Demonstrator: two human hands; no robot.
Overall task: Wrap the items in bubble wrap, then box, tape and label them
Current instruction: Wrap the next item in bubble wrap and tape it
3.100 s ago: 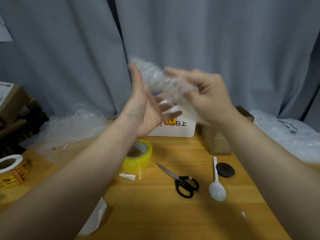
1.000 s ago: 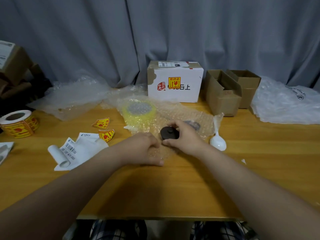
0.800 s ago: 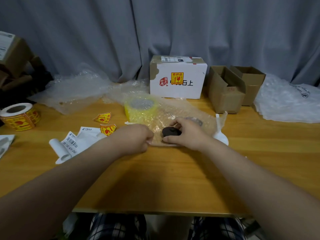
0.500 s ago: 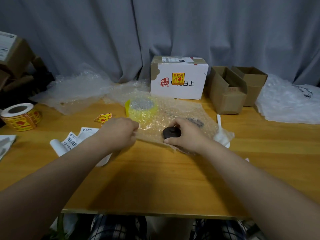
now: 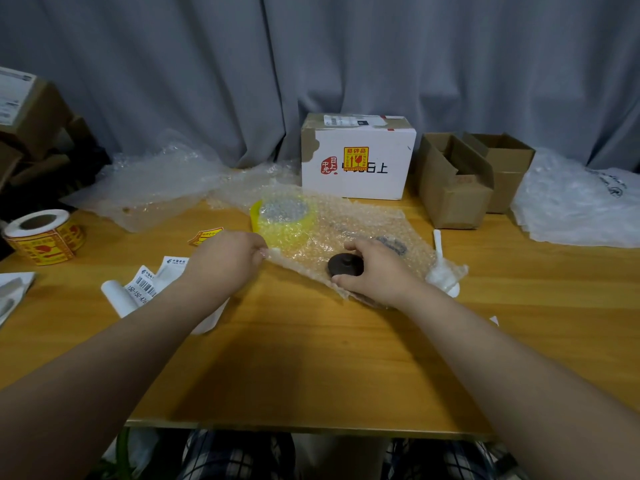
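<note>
Head view: the bubble wrap sheet (image 5: 349, 220) lies spread on the desk (image 5: 311, 358), directly in front of the white box (image 5: 356, 168). The left grip (image 5: 225, 259) is clamped on the sheet's edge, in front and to the left of the box, fingers and thumb pinching it. The right grip (image 5: 375, 268) is curled round a dark round lid (image 5: 341, 265), which sits on the sheet in front of the box. The sheet covers a yellow tape roll (image 5: 284, 220) in front of the box's left corner and part of a white spoon (image 5: 440, 268). Two open cardboard cartons (image 5: 453, 192) stand just right of the box. A sticker roll (image 5: 45, 235) sits far to its left. Shipping labels (image 5: 145, 289) lie left of it, nearer the person.
</note>
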